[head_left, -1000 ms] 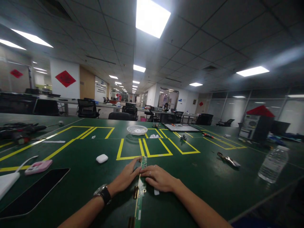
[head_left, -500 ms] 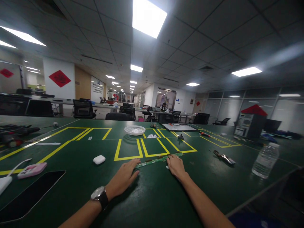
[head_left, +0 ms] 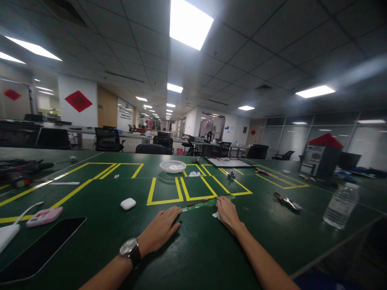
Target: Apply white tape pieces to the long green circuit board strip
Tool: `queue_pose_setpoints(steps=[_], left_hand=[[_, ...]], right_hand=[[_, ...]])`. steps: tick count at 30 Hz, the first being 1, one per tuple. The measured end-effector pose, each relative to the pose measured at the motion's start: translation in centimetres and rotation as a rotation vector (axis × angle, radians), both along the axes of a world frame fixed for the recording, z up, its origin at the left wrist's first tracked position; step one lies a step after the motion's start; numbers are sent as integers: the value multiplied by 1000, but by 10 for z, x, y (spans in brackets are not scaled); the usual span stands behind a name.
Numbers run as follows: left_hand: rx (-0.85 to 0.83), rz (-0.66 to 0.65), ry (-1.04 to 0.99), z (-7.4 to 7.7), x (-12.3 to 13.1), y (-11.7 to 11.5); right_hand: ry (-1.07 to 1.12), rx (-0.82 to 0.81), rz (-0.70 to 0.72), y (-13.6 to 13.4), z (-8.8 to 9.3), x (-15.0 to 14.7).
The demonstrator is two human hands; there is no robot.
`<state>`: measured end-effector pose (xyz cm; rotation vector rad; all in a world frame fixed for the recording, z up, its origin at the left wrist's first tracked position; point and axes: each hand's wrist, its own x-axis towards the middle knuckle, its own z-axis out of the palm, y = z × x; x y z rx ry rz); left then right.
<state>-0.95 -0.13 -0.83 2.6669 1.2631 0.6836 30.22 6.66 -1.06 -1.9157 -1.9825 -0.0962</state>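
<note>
A long, narrow green circuit board [head_left: 199,204] lies slantwise on the green table, just past the yellow tape. My left hand [head_left: 161,226], a watch on its wrist, rests at the board's left end with fingers stretched and thumb apart. Over the right part of the board is my right hand [head_left: 227,212], its fingers bent and closed together. A small white scrap [head_left: 215,215], like paper or tissue, pokes out from under that hand; the fingers hide the rest.
A white round basket [head_left: 172,166] and crumpled white tissue [head_left: 195,174] lie beyond the board. To the left are a white earbud case [head_left: 128,204], a pink case [head_left: 44,216] and a black phone [head_left: 45,249]. Rightward are a metal tool [head_left: 288,202] and a water bottle [head_left: 341,206].
My right hand has shifted slightly along the board, and more of the white scrap shows beneath it. My left hand stays at the board's left end. The view has shifted slightly.
</note>
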Motion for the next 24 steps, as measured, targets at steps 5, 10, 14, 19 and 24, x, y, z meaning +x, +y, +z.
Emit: queue_pose_setpoints(steps=[5, 10, 14, 19, 24], left_hand=[[72, -11, 19, -1, 1, 1], [129, 4, -3, 2, 0, 4], [126, 43, -76, 10, -3, 7], [50, 49, -99, 17, -6, 5], [-34, -31, -5, 12, 0, -1]], right_hand=[[-28, -24, -72, -5, 11, 1], [-68, -134, 58, -7, 17, -13], [-57, -148, 272, -11, 16, -33], [-27, -153, 597, -33, 20, -63], [27, -125, 903, -56, 32, -75]])
